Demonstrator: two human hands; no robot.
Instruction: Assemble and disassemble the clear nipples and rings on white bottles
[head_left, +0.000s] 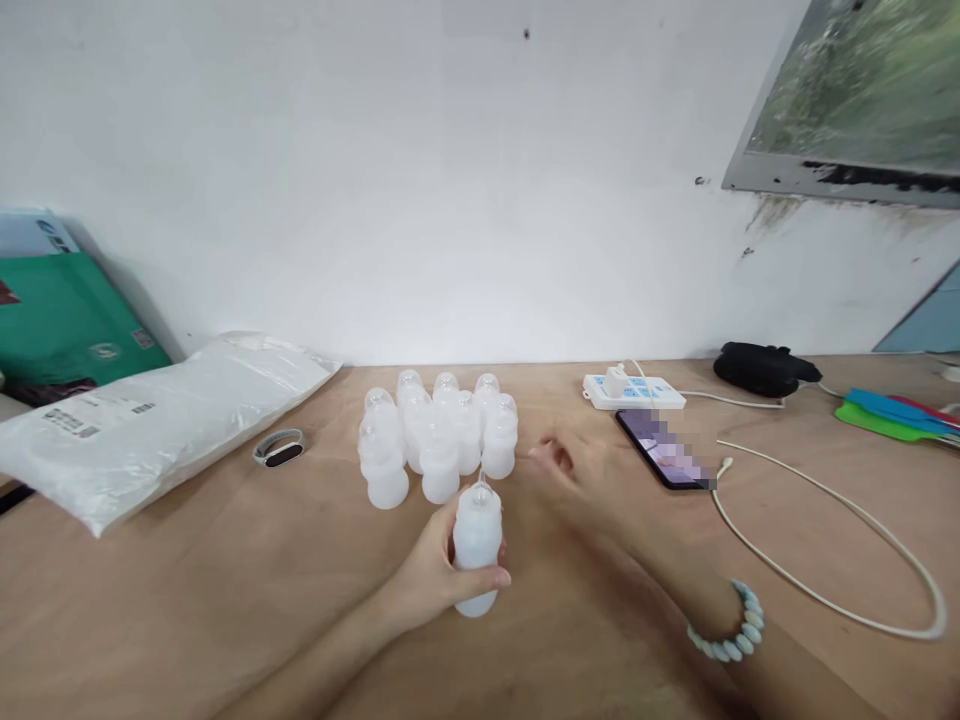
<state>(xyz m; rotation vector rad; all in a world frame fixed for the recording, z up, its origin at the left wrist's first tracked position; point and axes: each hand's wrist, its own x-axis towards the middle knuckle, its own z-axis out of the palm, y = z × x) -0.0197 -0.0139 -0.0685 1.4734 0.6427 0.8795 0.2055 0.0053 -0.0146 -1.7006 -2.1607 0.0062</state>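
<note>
My left hand (435,575) is wrapped round a translucent white plastic bottle (478,545), its thumb across the lower front. This bottle stands upright, a thin pointed tip showing at its top and no domed cap visible over it. Just beyond it is a close group of similar white bottles (440,465) with clear domed caps. To the right of the group is my right hand (566,465), blurred by motion. Its fingers look curled together, and whatever may be in them is hidden. A beaded bracelet (739,635) circles the right wrist.
A white plastic parcel (172,410) and a fitness band (281,450) lie at the left. On the right are a phone (660,445), a power strip (660,392), a looping white cable (832,605), a black case (761,370) and coloured flat pieces (892,415). A white wall rises behind.
</note>
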